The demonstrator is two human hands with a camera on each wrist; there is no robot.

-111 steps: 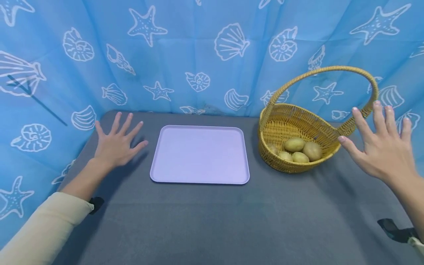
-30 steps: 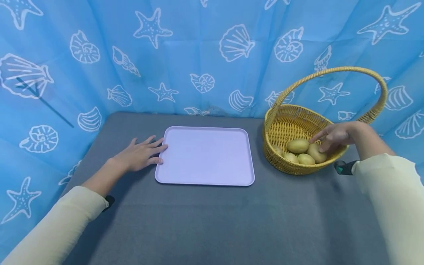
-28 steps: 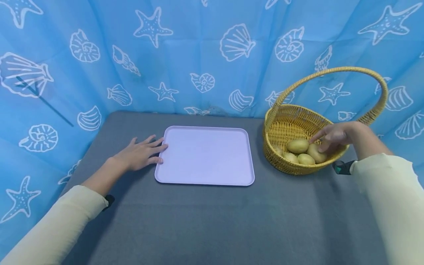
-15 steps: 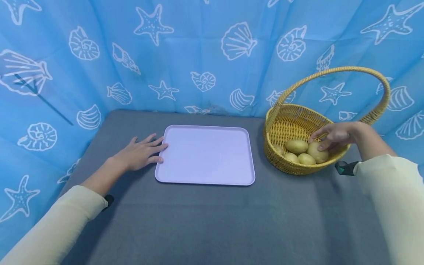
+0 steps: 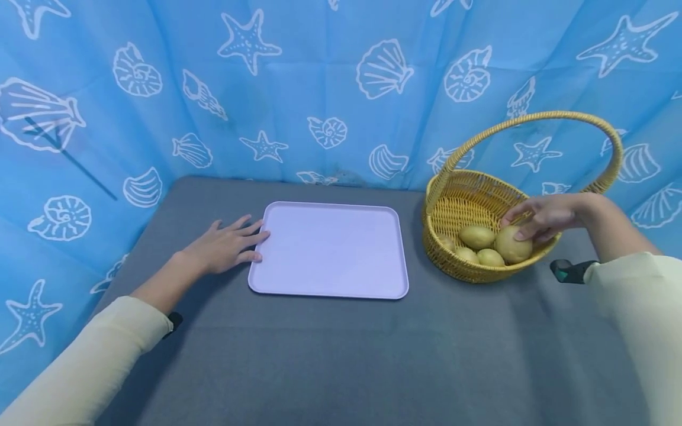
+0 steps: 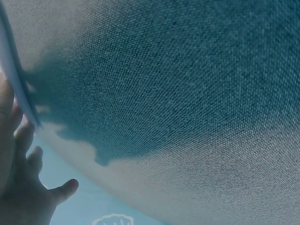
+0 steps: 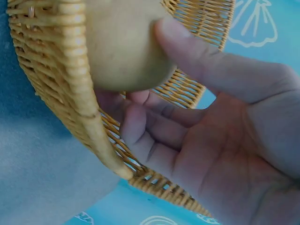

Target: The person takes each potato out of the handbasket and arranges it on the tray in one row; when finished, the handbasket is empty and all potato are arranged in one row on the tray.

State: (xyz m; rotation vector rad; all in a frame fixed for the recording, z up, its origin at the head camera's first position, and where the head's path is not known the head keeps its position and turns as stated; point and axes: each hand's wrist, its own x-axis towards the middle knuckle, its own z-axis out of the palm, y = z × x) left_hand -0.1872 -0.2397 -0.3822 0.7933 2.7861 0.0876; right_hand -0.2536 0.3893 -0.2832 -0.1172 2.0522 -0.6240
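My right hand (image 5: 551,216) reaches into the yellow wicker basket (image 5: 463,275) and grips a large potato (image 5: 512,245) with thumb and fingers. The right wrist view shows the thumb on one side of this potato (image 7: 126,47) and curled fingers under it, close to the basket rim (image 7: 77,70). Several other potatoes (image 5: 477,236) lie in the basket beside it. My left hand (image 5: 224,245) lies spread at the left edge of the lilac tray (image 5: 327,251), its fingertips touching the rim. In the left wrist view that hand (image 6: 23,183) is at the tray's edge (image 6: 18,79).
The basket's tall arched handle (image 5: 533,117) rises over its opening. A grey cloth (image 5: 341,355) covers the table. Behind and to the left hangs a blue curtain (image 5: 298,83) with white shell and starfish prints.
Earlier both hands were spread in the air; the left came to the tray edge and the right into the basket. In the last second the right hand took the potato and lifted it slightly.
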